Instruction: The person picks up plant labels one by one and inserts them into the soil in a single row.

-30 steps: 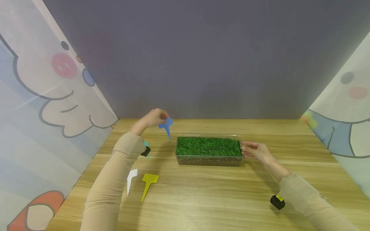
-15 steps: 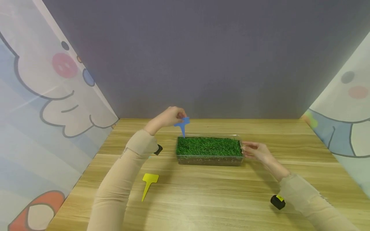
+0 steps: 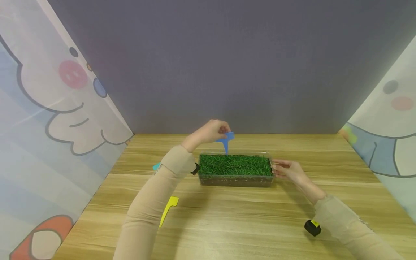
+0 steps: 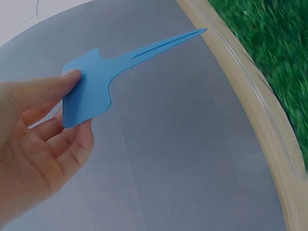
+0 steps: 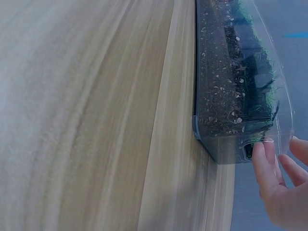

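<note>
My left hand (image 3: pixel 212 130) pinches a blue T-shaped plant label (image 3: pixel 225 142) by its broad head, thumb on one face and fingers behind. Its pointed stem hangs downward near the far rim of a clear plastic planter box (image 3: pixel 235 181), and in the left wrist view the tip is apart from the grass (image 4: pixel 274 43). Green grass over dark soil fills that box. At the box's right end, the fingertips of my right hand (image 3: pixel 290 171) rest against the clear end wall (image 5: pixel 231 149) and its rim.
Left on the wooden table (image 3: pixel 247 220) lies a yellow plant label (image 3: pixel 169 207), partly covered by my left sleeve. Part of a teal label (image 3: pixel 156 167) shows beyond that sleeve. Black wrist cameras hang under both cuffs. A grey panel (image 3: pixel 234 68) rises behind the table.
My left hand has carried the blue label rightward, from left of the box to its far rim near the middle. The left arm now hides the white label. My right hand stays put.
</note>
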Tool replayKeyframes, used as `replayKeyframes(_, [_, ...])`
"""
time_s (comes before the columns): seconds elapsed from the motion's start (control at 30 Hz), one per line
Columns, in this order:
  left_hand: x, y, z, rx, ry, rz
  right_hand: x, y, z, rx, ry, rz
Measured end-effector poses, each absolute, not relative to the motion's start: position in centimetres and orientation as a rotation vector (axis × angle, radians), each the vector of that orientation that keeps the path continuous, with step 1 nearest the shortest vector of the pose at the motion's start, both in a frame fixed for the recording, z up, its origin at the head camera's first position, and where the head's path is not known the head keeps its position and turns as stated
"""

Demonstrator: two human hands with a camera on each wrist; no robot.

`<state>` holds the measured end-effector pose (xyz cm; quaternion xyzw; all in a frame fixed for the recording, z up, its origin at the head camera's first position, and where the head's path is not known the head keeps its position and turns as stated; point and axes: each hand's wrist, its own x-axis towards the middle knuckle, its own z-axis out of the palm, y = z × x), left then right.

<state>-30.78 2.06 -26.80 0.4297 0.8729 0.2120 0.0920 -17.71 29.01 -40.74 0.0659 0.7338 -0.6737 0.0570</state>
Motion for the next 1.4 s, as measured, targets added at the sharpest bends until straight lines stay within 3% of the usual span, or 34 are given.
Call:
replayKeyframes(0.57, [-29.1, 7.4, -28.1, 1.406, 2.496, 0.615, -19.9, 31.5, -45.7, 0.23, 2.155, -2.142])
replayKeyframes(1.4, [-28.3, 10.6, -31.0, 1.351, 2.492, 0.654, -19.9, 31.1, -45.4, 0.277, 2.164, -2.104])
